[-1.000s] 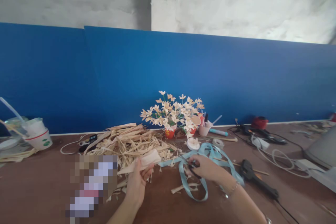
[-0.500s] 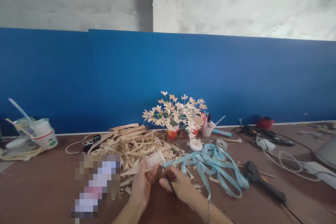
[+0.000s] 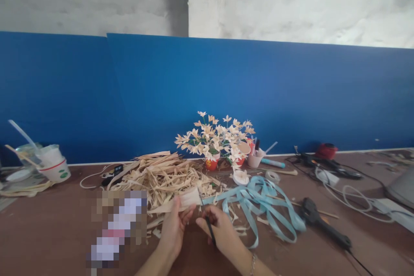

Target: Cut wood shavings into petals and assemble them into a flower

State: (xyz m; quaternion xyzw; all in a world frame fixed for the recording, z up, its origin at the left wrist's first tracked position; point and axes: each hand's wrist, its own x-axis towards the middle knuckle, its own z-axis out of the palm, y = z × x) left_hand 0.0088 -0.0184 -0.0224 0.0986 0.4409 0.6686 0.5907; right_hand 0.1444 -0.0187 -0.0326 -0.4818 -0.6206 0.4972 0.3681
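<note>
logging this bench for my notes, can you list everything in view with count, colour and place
table: one, brown, across the foreground
backboard: one, blue, behind the table
dried leaf strips: one pile, tan, centre left
leaf strip: one, pale tan, in the left grip
scissors: one, dark, in the right grip, tip at the strip
flower pots: a cluster, cream blooms, red pots, centre back
ribbon: one tangle, light blue, right of the hands
glue gun: one, black, right
cables: several, white and black, far right
paper cup: one, white, far left
left hand: holds the strip
right hand: holds the scissors
</note>
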